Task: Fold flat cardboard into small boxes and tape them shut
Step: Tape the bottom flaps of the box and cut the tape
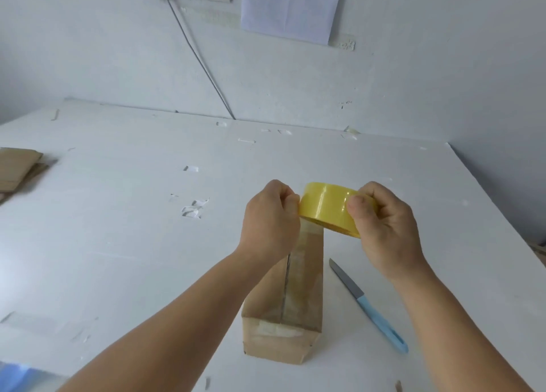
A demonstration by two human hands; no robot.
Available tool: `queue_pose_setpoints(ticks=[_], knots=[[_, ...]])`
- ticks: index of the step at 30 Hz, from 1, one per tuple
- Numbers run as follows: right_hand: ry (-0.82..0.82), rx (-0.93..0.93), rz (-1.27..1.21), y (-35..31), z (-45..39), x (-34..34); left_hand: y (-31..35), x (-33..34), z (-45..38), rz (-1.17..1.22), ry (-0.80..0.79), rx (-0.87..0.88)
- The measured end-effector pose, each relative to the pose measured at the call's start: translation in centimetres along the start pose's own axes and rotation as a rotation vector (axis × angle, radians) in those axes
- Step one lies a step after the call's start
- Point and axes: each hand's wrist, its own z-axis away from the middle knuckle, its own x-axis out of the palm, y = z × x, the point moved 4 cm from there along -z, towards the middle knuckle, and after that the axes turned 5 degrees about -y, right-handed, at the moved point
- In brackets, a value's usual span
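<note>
A brown cardboard box (298, 297) lies on the white table, long side pointing away from me, with clear tape along its top seam. Above its far end my right hand (384, 223) grips a yellow roll of tape (328, 208). My left hand (270, 220) is closed just left of the roll, pinching the tape's free end. A clear strip runs from the roll down onto the box's top. The far end of the box is hidden behind my left hand and the roll.
A knife with a light blue handle (375, 312) lies on the white table (118, 244) just right of the box. A stack of flat cardboard (17, 167) sits at the left edge. Small tape scraps (193, 210) dot the surface. A cable (201, 60) runs down the wall behind.
</note>
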Motion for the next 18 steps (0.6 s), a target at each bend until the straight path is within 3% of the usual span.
queue_pose_setpoints(ticks=[5, 10, 14, 18], knots=[[-0.012, 0.002, 0.119, -0.5, 0.3, -1.0, 0.5, -1.2, 1.6, 0.250, 0.112, 0.019], [-0.024, 0.089, 0.191, -0.9, 1.3, -1.5, -0.2, -1.6, 2.6, 0.467, -0.025, -0.121], [-0.077, 0.155, 0.174, -2.4, 2.4, -1.1, -0.8, -2.8, 4.1, 0.500, -0.172, -0.166], [-0.164, 0.187, -0.015, -4.2, 3.2, -1.4, -1.1, -4.6, 5.5, 0.414, -0.151, -0.143]])
